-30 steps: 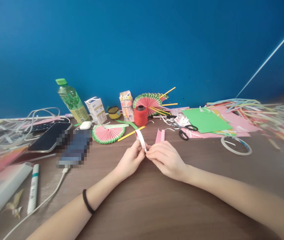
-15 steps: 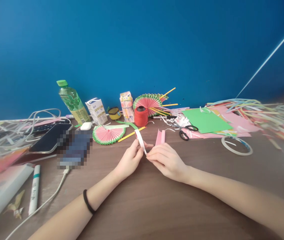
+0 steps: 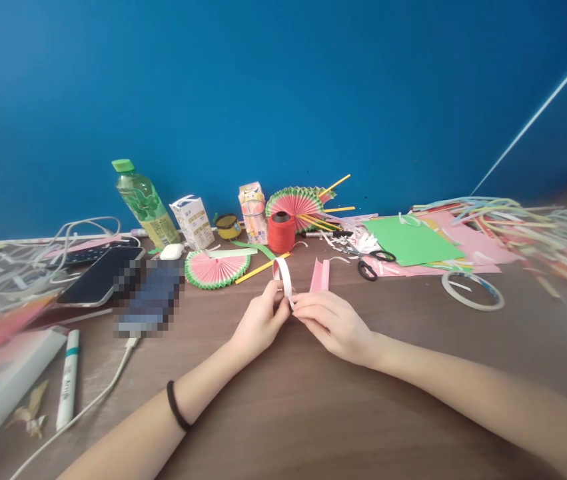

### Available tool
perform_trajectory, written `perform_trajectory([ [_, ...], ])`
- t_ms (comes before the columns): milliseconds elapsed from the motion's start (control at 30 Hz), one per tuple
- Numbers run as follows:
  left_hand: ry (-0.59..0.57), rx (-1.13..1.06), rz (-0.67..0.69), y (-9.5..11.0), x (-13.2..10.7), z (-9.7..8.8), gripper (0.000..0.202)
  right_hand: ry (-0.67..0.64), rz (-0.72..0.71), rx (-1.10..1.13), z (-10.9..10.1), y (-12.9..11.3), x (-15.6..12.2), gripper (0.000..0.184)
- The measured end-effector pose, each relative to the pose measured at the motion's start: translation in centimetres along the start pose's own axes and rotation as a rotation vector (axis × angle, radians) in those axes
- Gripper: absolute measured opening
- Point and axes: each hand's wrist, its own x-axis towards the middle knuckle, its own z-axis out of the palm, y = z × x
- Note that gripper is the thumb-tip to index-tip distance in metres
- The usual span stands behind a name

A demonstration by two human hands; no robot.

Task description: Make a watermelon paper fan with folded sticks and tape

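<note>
Both hands meet over the brown table [image 3: 313,413] at the middle. My left hand [image 3: 259,323] and my right hand [image 3: 332,323] pinch the lower end of a white paper strip [image 3: 284,275], which curls up and back into a small loop above the fingertips. A folded pink paper piece [image 3: 320,275] stands on the table just behind my right hand. A black band circles my left wrist.
Behind lie a watermelon paper fan [image 3: 216,268], red thread spool [image 3: 281,231], scissors [image 3: 370,263], green paper [image 3: 408,241], tape ring [image 3: 472,291]. Left: green bottle [image 3: 146,203], cartons, phones [image 3: 98,275], cables, a marker [image 3: 67,377]. Coloured strips pile at right.
The white strip has bent over from a slanting straight piece into a tighter loop above my fingers. Both hands stay pinched together at the same spot.
</note>
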Motion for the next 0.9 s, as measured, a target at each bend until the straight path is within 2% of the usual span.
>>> perform_trajectory([
  [233, 0.052, -0.086, 0.010, 0.01, 0.04, -0.08, 0.013, -0.038, -0.027, 0.002, 0.14, -0.03, -0.30, 0.016],
  [500, 0.007, -0.152, 0.021, 0.26, 0.14, -0.14, 0.008, -0.016, 0.008, 0.025, -0.02, -0.13, -0.17, 0.016],
  [900, -0.014, -0.076, 0.047, -0.24, 0.19, -0.05, 0.013, -0.018, 0.098, 0.120, 0.11, 0.07, -0.40, 0.021],
])
